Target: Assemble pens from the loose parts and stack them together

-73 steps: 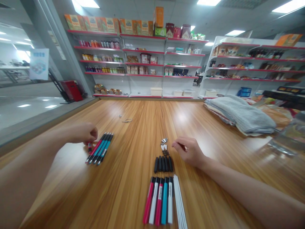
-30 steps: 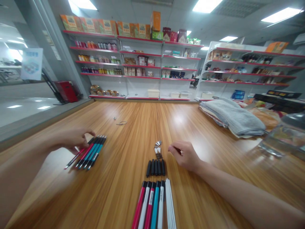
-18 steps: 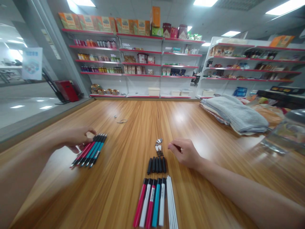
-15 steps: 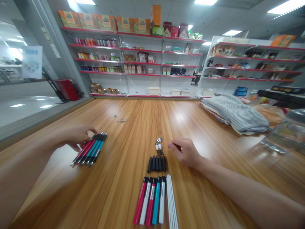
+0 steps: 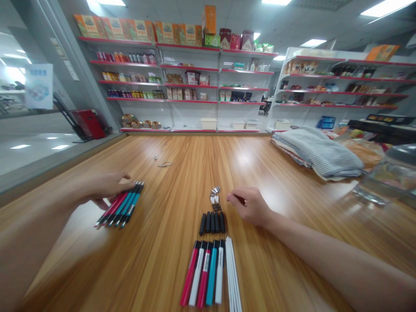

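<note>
At the left, my left hand [image 5: 112, 187] reaches over a row of assembled click pens [image 5: 125, 203], some pink and some blue. Its fingers are bent round the pink pen [image 5: 110, 209] at the near edge of the row; the exact contact is partly hidden. My right hand [image 5: 248, 206] rests on the table with its fingers curled and nothing visible in them. Beside it lie small metal tips [image 5: 215, 190], little white and dark parts [image 5: 215, 201] and several black grips [image 5: 212, 222]. Closer to me are coloured pen barrels [image 5: 203, 273] and thin white refills [image 5: 233, 273].
A folded striped cloth [image 5: 321, 151] and a clear container [image 5: 386, 175] sit on the right of the wooden table [image 5: 169, 242]. A small ring-like loop [image 5: 165, 164] lies towards the back. Stocked shelves [image 5: 195, 86] stand beyond.
My left hand has shifted slightly, its index finger now lying further over the tops of the pens. My right hand stays in place. The view has moved a little.
</note>
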Demonstrator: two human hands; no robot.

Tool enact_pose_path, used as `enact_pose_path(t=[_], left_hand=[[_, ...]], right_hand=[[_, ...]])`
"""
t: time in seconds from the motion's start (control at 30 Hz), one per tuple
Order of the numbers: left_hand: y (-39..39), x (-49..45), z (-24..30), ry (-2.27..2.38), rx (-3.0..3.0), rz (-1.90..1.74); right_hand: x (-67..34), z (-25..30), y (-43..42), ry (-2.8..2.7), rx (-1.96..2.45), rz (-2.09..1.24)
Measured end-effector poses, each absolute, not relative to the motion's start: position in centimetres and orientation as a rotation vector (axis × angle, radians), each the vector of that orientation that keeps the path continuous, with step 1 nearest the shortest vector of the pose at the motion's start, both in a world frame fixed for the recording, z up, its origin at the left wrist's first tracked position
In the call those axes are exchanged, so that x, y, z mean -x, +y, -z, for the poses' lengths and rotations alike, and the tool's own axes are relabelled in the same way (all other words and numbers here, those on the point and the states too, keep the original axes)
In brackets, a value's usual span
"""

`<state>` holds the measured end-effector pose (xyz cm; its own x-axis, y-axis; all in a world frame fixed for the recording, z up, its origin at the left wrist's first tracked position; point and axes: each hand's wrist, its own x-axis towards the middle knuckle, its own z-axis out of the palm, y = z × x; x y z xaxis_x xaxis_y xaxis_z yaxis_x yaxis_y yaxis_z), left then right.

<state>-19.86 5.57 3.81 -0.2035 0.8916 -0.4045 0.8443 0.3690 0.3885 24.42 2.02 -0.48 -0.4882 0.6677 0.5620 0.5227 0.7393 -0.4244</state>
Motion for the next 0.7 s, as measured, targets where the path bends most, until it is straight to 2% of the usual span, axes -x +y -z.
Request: enact_pose_path(t=[0.2, 0.47, 0.7], left_hand=[[4.8, 18.0, -4.2, 2.168, -1.577, -0.075], [3.6, 16.0, -5.8, 2.068, -1.648, -0.068], [4.0, 16.8, -5.1, 2.068, -1.703, -0.068]], right_hand=[[-24.3, 0.6, 2.2, -2.201, 0.891, -0.240], [-24.0, 0.5, 2.1, -2.208, 0.885, -0.256], [-24.0, 0.5, 2.2, -2.222, 0.896, -0.233]])
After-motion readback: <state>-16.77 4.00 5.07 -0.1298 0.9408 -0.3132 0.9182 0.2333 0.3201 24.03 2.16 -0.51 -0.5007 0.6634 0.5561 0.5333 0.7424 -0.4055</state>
